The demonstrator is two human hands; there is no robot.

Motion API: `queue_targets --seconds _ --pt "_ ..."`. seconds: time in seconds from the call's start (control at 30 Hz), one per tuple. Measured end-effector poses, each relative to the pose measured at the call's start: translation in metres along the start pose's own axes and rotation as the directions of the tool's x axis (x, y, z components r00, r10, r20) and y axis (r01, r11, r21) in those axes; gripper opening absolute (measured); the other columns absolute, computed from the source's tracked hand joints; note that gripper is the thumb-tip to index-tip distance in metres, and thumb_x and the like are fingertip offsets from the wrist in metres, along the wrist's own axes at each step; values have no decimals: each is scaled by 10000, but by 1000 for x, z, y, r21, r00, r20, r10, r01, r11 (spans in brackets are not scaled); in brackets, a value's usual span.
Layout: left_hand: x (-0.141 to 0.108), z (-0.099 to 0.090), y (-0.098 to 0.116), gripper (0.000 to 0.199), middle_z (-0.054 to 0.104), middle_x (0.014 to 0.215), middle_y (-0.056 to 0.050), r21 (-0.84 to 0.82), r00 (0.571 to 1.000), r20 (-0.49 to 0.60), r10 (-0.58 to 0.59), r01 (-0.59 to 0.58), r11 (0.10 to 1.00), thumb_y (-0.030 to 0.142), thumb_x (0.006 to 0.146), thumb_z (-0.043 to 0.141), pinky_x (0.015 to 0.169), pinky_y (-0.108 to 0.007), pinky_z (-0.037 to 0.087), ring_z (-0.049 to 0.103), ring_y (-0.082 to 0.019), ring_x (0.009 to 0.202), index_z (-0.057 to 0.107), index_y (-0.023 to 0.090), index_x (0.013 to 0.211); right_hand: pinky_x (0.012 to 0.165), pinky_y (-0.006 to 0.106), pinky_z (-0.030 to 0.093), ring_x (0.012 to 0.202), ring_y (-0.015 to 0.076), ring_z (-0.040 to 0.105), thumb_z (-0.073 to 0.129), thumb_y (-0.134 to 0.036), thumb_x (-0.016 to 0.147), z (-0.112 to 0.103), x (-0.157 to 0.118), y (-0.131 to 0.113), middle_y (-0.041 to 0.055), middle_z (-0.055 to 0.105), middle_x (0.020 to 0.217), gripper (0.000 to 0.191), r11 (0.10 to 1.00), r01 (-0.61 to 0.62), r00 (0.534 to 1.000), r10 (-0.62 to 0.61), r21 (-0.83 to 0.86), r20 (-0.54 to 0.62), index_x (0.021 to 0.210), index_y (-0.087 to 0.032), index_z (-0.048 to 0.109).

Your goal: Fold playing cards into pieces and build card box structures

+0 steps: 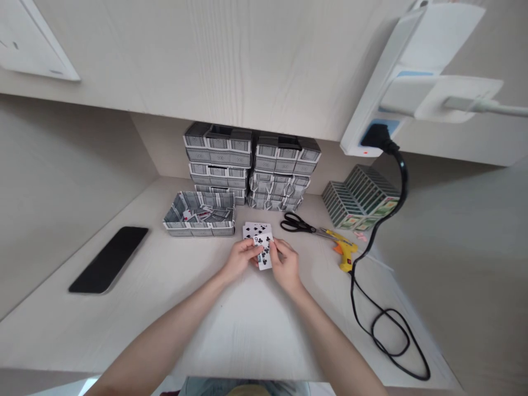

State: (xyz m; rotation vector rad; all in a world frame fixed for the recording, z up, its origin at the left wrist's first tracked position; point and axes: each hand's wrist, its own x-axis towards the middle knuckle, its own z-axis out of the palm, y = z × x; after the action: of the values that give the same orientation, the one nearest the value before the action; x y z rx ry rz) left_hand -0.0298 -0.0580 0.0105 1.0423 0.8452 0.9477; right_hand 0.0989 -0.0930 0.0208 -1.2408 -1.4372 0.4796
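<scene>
1. Head view, centre: a white playing card with black club pips (266, 258) is held above the table. Its corner numeral looks like a 9, but is too small to be sure of.
2. The left hand (238, 260) grips the card's left edge between thumb and fingers; the right hand (286, 267) pinches its right edge, fingers closed on it.
3. Just beyond, partly covered by the held card, is a white playing card with black spade pips (249, 230); its corner numeral resembles a 7.
4. Right of centre, two green-and-white striped blocks (350, 198) carry green printed labels, too small to read.
5. Upper right: a white power strip with blue sockets (357, 129) shows a small red light. It holds a white charger (437, 96) and a black plug, whose thin black cord (405, 181) crosses before the blocks and loops at lower right.
6. Between cord and hands lie black-handled scissors (295, 223) and a yellow glue gun with an orange trigger (348, 250).
7. Left of centre, an open box of grey patterned cards (200, 232) holds loose pieces and hides the lower part of a left stack of similar boxes (218, 154); a right stack (284, 159) stands beside it.
8. Left: a black, flat phone (109, 259), its screen dark.
</scene>
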Motion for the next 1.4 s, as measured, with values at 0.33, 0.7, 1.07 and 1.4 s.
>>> queue_targets --seconds 0.33,0.7,1.07,1.4 --pt "0 9 -3 318 601 629 11 77 993 -85 87 -80 994 362 659 632 448 -194 413 525 -98 505 553 140 873 559 250 400 589 149 519 408 -330 831 3 1 10 38 605 663 287 996 -81 996 79 -42 -46 775 -153 626" --pt "1 4 -3 359 556 671 11 78 979 -172 110 -98 992 400 709 553 411 -206 438 502 -102 509 516 161 974 581 251 435 641 146 541 408 -395 819 15 2 23 35 620 758 305 932 -280 959 261 229 111 931 -159 563" --pt "4 -3 -7 409 598 783 -14 119 978 -148 147 -130 984 367 737 538 566 -240 464 560 -130 644 447 179 1088 491 256 441 532 135 530 502 -412 760 15 5 23 14 606 721 435 763 -432 902 350 481 254 1145 -213 461" --pt "7 -6 -12 392 578 726 1 137 978 -145 148 -128 982 374 742 528 550 -233 460 545 -119 598 456 182 1076 505 248 436 553 129 530 510 -376 752 14 7 23 12 610 727 452 750 -438 899 359 495 251 1169 -209 453"
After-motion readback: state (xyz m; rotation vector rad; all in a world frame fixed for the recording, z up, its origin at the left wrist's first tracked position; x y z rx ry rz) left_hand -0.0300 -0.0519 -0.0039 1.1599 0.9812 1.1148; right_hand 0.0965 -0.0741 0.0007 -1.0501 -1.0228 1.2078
